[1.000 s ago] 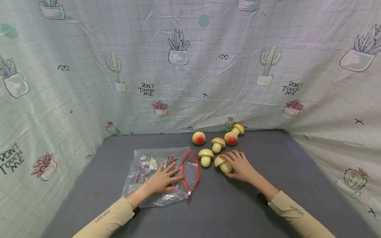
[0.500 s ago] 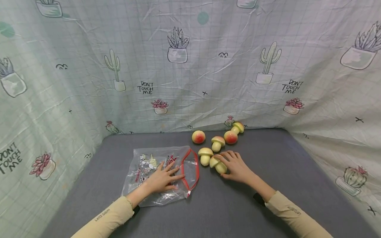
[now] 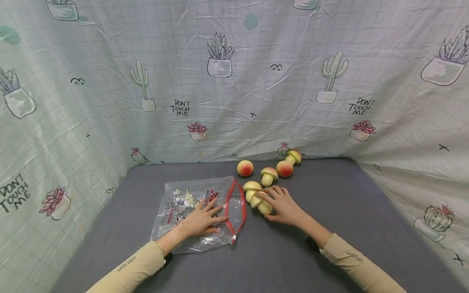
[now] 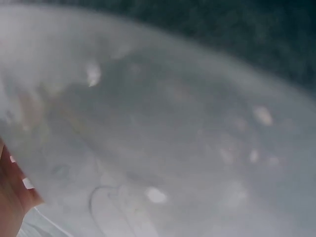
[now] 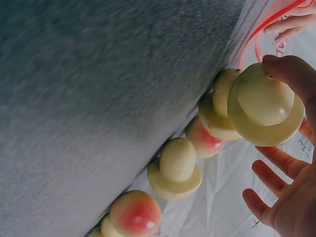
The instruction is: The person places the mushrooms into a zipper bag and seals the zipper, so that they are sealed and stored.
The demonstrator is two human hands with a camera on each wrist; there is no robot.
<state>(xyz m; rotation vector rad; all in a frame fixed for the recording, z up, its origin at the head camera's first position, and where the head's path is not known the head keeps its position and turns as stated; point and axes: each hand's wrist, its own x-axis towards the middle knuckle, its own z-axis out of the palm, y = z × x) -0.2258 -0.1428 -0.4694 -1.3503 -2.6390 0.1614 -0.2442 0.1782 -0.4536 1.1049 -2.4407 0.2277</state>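
Just right of the bag (image 3: 201, 188), right hand (image 3: 283, 208) pinches a mushroom (image 3: 262, 206); left hand (image 3: 200, 221) lies spread on the bag. I'd lift the mushroom clear of the red edge (image 3: 244, 205), no snagging.

A flat, dark grey tabletop (image 3: 286, 256) carries a clear plastic bag (image 3: 176, 211) with printed figures and a red-edged opening, left of centre. Just right of the opening sits a pale yellow, mushroom-shaped piece (image 3: 251, 187). Farther back lie a round yellow piece with a red blush (image 3: 245, 168), a red-tinged mushroom-shaped piece (image 3: 269, 176), a second round, red-blushed piece (image 3: 284, 169) and, just behind that, a yellow-capped mushroom-shaped piece (image 3: 294, 156).
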